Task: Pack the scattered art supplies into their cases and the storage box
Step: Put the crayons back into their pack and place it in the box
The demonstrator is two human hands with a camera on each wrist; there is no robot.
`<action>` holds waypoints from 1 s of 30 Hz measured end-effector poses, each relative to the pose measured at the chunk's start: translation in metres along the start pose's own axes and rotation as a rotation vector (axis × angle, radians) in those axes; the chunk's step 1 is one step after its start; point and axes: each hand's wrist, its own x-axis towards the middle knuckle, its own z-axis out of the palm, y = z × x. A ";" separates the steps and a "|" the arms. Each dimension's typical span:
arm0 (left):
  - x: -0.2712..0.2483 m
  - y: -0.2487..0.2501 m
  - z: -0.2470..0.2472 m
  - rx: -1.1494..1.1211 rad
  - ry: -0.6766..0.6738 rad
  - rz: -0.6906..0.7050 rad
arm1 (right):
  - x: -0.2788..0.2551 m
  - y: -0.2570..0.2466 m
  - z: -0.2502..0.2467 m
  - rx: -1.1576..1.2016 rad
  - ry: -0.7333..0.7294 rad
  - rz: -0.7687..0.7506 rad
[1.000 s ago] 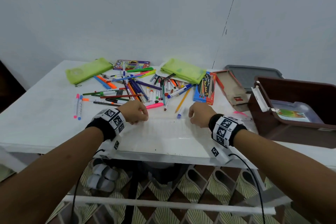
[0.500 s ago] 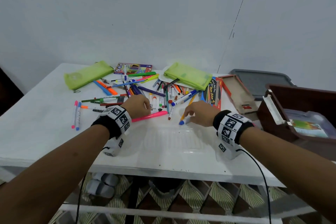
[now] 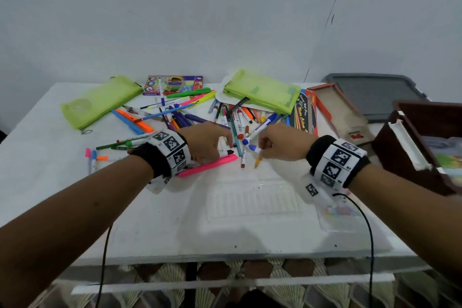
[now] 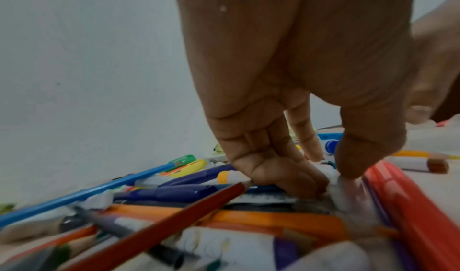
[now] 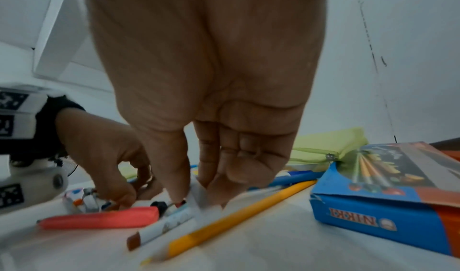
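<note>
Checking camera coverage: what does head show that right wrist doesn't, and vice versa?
Head only: the brown storage box, the grey lid and the left green pouch.
Right wrist only: the printed end flap of the blue pencil box.
Both: the right hand pinching a white marker, the left hand, the pink highlighter and the yellow pencil.

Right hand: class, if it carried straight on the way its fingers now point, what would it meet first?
The right hand points toward the left hand, fingers down among the pens. It would probably meet the blue-capped white marker at its fingertips first, then the left hand; depth is unclear.
</note>
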 end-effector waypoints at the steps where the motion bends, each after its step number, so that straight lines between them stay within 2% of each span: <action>1: 0.000 0.003 -0.001 0.034 -0.022 0.022 | -0.001 -0.001 0.000 0.019 0.020 0.008; 3: 0.000 0.006 -0.002 0.081 -0.062 0.069 | -0.003 -0.004 0.001 0.055 0.053 0.026; 10: -0.005 -0.002 -0.014 0.024 -0.112 0.169 | -0.023 -0.029 0.024 0.232 0.112 0.102; 13: -0.010 -0.013 -0.016 -0.088 -0.102 0.181 | -0.035 -0.045 0.036 0.282 0.146 0.183; 16: -0.018 -0.025 -0.014 -0.345 -0.114 0.219 | -0.045 -0.064 0.048 0.294 0.166 0.249; 19: -0.026 -0.032 -0.005 -0.400 -0.081 0.285 | -0.052 -0.083 0.060 0.336 0.158 0.293; 22: -0.032 -0.037 0.000 -0.389 0.013 0.343 | -0.053 -0.096 0.071 0.385 0.157 0.347; 24: -0.035 -0.041 0.001 -0.481 0.038 0.344 | -0.053 -0.100 0.075 0.400 0.176 0.383; 26: -0.041 -0.040 0.002 -0.575 0.017 0.366 | -0.053 -0.102 0.077 0.402 0.200 0.420; 30: -0.053 -0.034 0.015 -0.687 -0.128 0.419 | -0.054 -0.103 0.080 0.435 0.228 0.465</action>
